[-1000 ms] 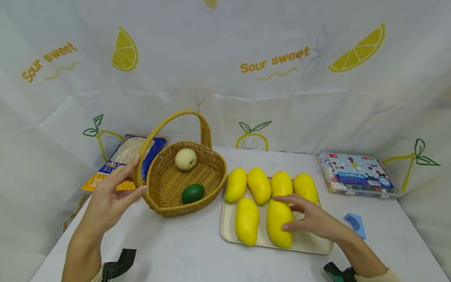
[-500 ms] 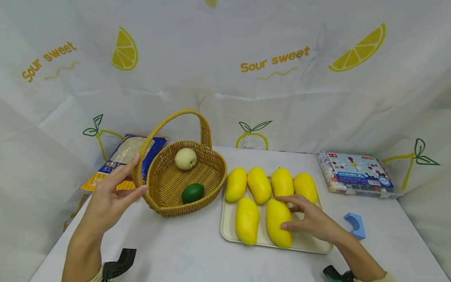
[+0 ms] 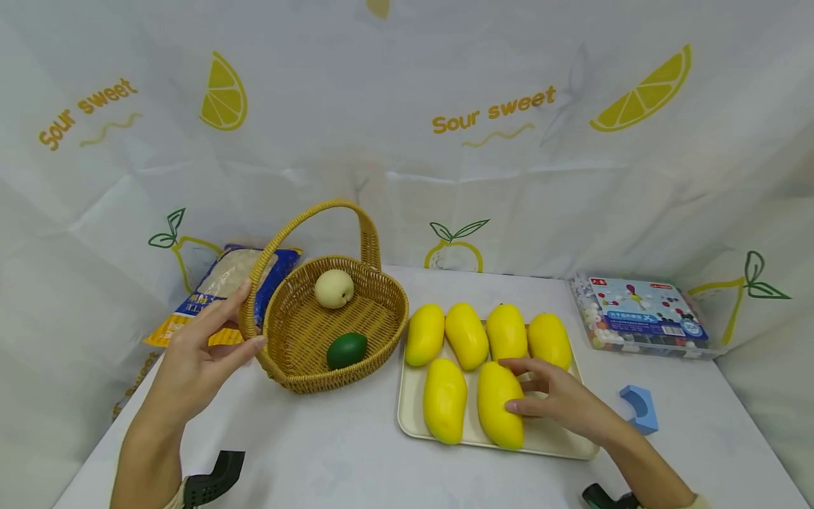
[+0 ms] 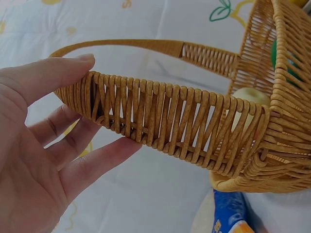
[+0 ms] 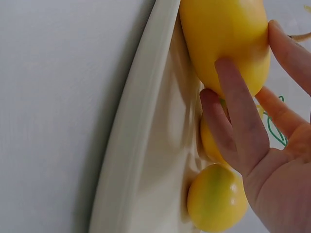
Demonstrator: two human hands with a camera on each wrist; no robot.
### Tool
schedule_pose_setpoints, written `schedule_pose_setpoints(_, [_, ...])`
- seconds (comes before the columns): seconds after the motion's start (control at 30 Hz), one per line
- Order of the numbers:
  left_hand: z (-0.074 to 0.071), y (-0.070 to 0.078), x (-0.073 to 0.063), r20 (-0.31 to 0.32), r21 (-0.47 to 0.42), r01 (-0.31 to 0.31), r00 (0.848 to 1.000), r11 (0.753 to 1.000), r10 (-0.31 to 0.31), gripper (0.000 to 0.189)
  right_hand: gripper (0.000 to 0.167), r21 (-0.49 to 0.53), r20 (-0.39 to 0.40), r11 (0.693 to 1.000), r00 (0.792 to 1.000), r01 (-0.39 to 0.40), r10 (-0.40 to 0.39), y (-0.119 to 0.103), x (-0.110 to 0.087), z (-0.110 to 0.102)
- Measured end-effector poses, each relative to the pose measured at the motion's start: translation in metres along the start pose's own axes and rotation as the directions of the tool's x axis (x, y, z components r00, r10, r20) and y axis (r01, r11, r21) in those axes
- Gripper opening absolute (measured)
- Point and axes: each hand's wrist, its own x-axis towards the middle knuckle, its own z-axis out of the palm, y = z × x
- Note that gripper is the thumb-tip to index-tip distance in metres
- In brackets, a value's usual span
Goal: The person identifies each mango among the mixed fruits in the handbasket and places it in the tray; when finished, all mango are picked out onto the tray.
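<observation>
My left hand [image 3: 197,350] pinches the side of the wicker basket's handle [image 4: 170,116], thumb on one face and fingers on the other. Inside the basket [image 3: 295,383] lie a pale round pear [image 3: 333,288] and a dark green avocado-like fruit [image 3: 346,350]. My right hand [image 3: 559,396] is at the right side of a yellow mango [image 3: 499,410] in the front row of a cream tray [image 3: 559,445]. Its thumb and fingertips touch that mango, and in the right wrist view the fingers look fairly straight. Another mango [image 3: 444,401] lies to its left.
Several more mangoes [image 3: 467,336] line the back of the tray. A blue and yellow bag [image 3: 229,279] leans behind the basket. At the back right sits a clear box of model pieces [image 3: 642,314], with a blue curved block [image 3: 641,410] in front. A printed white cloth hangs behind.
The mango at my right hand has shifted slightly left, with the hand moving along. My left hand and the basket stay in place.
</observation>
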Motion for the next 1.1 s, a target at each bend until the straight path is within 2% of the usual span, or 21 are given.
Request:
schedule_pose_setpoints(0.13, [0.0, -0.001, 0.0, -0.005, -0.006, -0.01, 1.0, 1.0, 0.01, 0.083, 0.08, 0.061, 0.007, 0.997, 0.999, -0.046, 0.045, 0.0, -0.002, 0.003])
schedule_pose_setpoints(0.23, [0.0, -0.002, 0.001, -0.007, -0.016, -0.023, 1.0, 1.0, 0.023, 0.083, 0.08, 0.071, -0.007, 0.995, 0.998, -0.065, 0.065, 0.0, -0.003, 0.004])
schedule_pose_setpoints(0.43, [0.0, -0.003, 0.001, 0.0, -0.027, -0.02, 1.0, 0.999, 0.02, 0.083, 0.08, 0.082, -0.019, 0.995, 0.998, -0.064, 0.066, 0.001, -0.004, 0.005])
schedule_pose_setpoints(0.7, [-0.002, -0.004, 0.0, 0.0, 0.01, 0.0, 1.0, 1.0, 0.0, 0.082, 0.079, 0.1, -0.045, 0.992, 0.996, -0.075, 0.08, -0.001, -0.006, 0.004])
schedule_pose_setpoints(0.93, [-0.005, -0.005, -0.004, -0.025, 0.049, 0.007, 1.0, 0.999, -0.006, 0.086, 0.076, 0.006, -0.069, 0.999, 0.997, -0.034, 0.034, -0.002, -0.006, 0.005])
schedule_pose_setpoints(1.1, [-0.003, -0.003, -0.009, -0.072, 0.108, -0.011, 0.997, 0.994, 0.019, 0.088, 0.071, -0.127, -0.146, 0.992, 0.989, 0.007, -0.025, -0.006, -0.012, 0.003])
